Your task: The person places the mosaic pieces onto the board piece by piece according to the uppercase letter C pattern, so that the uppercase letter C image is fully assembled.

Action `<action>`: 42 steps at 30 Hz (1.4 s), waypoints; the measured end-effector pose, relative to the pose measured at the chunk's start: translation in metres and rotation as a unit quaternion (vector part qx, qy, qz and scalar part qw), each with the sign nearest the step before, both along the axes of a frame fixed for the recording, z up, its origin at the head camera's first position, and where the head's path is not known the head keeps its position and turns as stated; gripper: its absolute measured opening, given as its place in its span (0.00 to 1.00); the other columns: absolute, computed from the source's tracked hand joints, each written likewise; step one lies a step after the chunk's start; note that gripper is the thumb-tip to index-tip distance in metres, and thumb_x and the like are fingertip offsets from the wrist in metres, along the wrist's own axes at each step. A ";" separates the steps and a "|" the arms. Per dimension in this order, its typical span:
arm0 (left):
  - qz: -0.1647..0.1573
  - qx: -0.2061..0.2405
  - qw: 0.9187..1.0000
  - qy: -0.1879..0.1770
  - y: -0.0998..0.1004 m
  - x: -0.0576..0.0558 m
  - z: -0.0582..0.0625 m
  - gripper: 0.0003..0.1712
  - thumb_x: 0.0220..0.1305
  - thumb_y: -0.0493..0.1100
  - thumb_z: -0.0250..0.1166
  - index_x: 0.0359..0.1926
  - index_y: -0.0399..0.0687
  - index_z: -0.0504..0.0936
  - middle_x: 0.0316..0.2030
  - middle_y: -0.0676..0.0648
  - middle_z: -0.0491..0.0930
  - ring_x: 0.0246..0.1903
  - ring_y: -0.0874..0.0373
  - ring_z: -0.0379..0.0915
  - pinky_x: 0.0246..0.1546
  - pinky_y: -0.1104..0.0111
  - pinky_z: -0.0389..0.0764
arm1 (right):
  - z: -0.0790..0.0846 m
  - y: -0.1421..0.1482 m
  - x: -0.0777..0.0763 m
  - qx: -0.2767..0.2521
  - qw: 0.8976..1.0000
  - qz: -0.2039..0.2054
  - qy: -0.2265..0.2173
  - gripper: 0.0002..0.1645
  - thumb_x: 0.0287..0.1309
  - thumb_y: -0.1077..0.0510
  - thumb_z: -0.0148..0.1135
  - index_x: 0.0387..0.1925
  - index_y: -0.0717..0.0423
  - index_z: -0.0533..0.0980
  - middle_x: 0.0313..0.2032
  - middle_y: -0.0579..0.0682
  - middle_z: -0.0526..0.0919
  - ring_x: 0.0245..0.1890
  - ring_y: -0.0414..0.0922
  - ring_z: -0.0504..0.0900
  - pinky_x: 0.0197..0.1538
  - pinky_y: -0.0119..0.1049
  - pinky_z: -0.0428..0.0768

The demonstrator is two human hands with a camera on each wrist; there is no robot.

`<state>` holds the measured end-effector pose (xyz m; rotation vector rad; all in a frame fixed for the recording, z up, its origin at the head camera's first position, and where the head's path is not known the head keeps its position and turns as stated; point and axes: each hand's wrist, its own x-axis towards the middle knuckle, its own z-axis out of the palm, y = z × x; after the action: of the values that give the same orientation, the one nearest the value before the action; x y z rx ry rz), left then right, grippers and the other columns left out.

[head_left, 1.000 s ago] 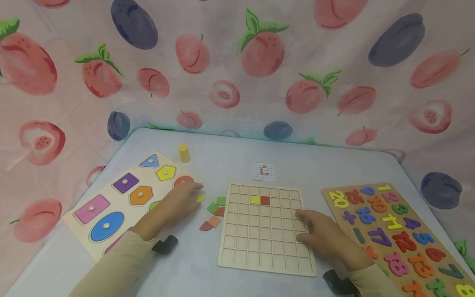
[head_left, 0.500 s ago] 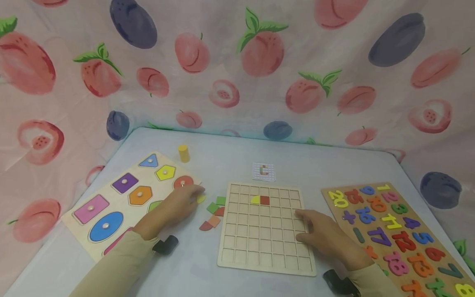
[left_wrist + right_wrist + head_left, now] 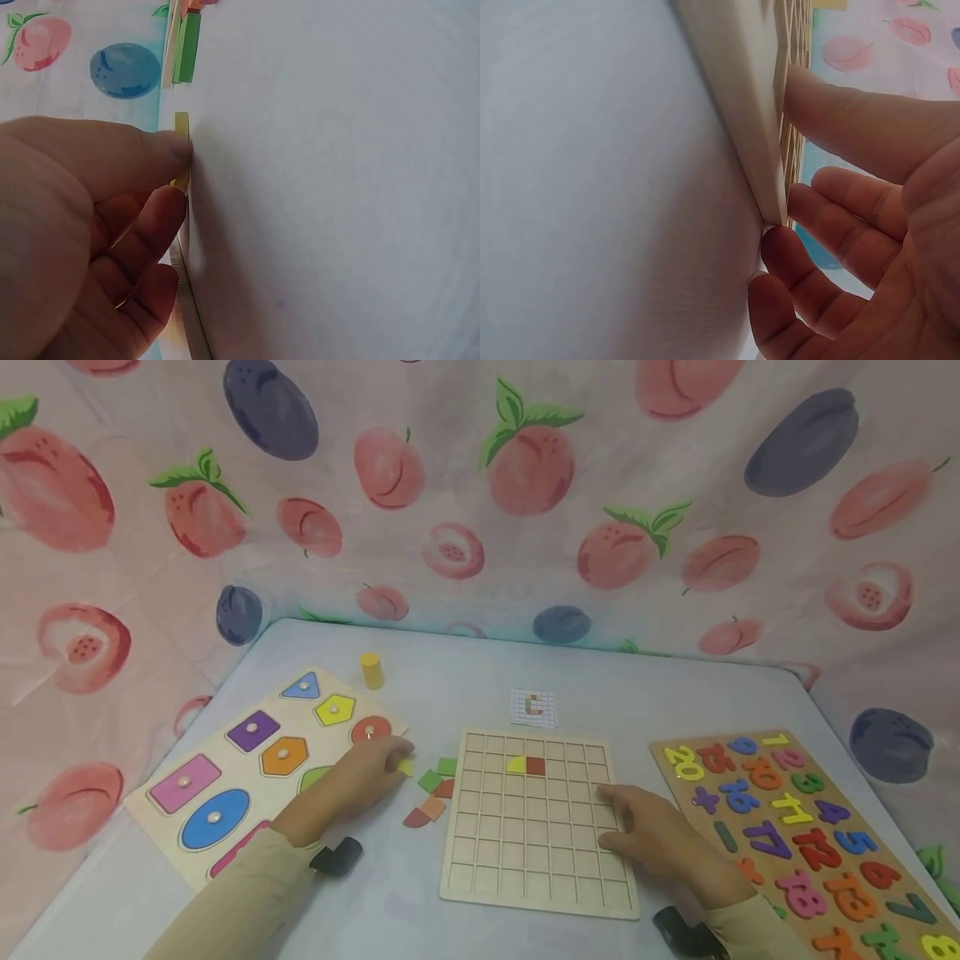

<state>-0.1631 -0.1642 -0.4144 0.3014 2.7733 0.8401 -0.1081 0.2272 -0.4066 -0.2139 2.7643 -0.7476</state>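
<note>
My left hand [image 3: 365, 774] is low over the table beside the knob puzzle. Its thumb and fingertips pinch a flat yellow tile [image 3: 181, 124], seen edge-on in the left wrist view and partly hidden by the hand in the head view. My right hand [image 3: 660, 835] rests on the right edge of a wooden grid board [image 3: 525, 885], its thumb [image 3: 840, 112] and fingers relaxed against the rim. On the board sit a yellow quarter-circle tile [image 3: 517, 765] and a red square tile [image 3: 536, 766], side by side. Loose green tiles [image 3: 431, 779], red tiles [image 3: 417, 817] and an orange tile [image 3: 432, 807] lie left of it.
Behind the grid board lies a small pattern card [image 3: 534, 707]. The knob shape puzzle [image 3: 262, 727] lies left, with a yellow cylinder [image 3: 372, 671] standing behind it. A number puzzle board [image 3: 795, 827] takes up the right side. Fruit-print cloth [image 3: 450, 468] surrounds the table.
My left hand has shifted slightly and its fingers have closed on the yellow tile, which now shows less and has turned a little. The right hand and grid board have stayed in place.
</note>
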 end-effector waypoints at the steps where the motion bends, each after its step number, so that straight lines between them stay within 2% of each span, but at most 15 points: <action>1: 0.001 0.000 1.000 -0.001 0.000 0.000 0.000 0.26 0.64 0.35 0.68 0.63 0.42 0.77 0.53 0.46 0.80 0.50 0.50 0.74 0.56 0.53 0.77 | 0.000 0.000 0.000 0.000 1.000 0.001 0.000 0.40 0.52 0.54 0.75 0.65 0.62 0.72 0.63 0.64 0.74 0.64 0.65 0.69 0.63 0.62 0.68; 8: -0.002 0.003 1.000 0.004 0.000 0.000 -0.001 0.24 0.64 0.34 0.66 0.61 0.41 0.78 0.56 0.45 0.79 0.57 0.47 0.74 0.59 0.51 0.75 | -0.001 0.001 0.000 -0.003 1.000 0.001 -0.001 0.40 0.52 0.54 0.75 0.65 0.61 0.72 0.64 0.64 0.73 0.65 0.66 0.68 0.63 0.62 0.67; 32: -0.013 -0.005 1.000 0.024 -0.004 0.001 -0.001 0.22 0.64 0.36 0.67 0.59 0.40 0.79 0.51 0.45 0.81 0.54 0.48 0.76 0.57 0.53 0.77 | -0.002 0.001 0.001 -0.001 1.000 0.002 0.005 0.41 0.52 0.54 0.75 0.65 0.62 0.72 0.63 0.64 0.73 0.64 0.66 0.69 0.63 0.62 0.68; 38: -0.015 -0.011 0.999 0.033 0.000 -0.001 0.002 0.22 0.64 0.37 0.67 0.59 0.40 0.79 0.53 0.45 0.81 0.58 0.47 0.74 0.59 0.53 0.75 | -0.002 0.001 0.001 -0.004 1.000 0.003 0.005 0.40 0.52 0.54 0.75 0.65 0.62 0.72 0.64 0.64 0.73 0.64 0.66 0.69 0.63 0.62 0.68; 42: -0.013 -0.011 1.000 0.024 0.004 -0.005 0.006 0.21 0.65 0.37 0.66 0.59 0.41 0.79 0.53 0.46 0.81 0.57 0.48 0.74 0.59 0.54 0.75 | -0.001 0.001 0.001 -0.006 1.000 0.001 0.003 0.41 0.52 0.53 0.75 0.66 0.62 0.71 0.64 0.64 0.73 0.65 0.66 0.68 0.63 0.62 0.67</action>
<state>-0.1684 -0.1599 -0.4084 0.3584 2.8138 0.8060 -0.1069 0.2283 -0.4078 -0.2205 2.7646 -0.7658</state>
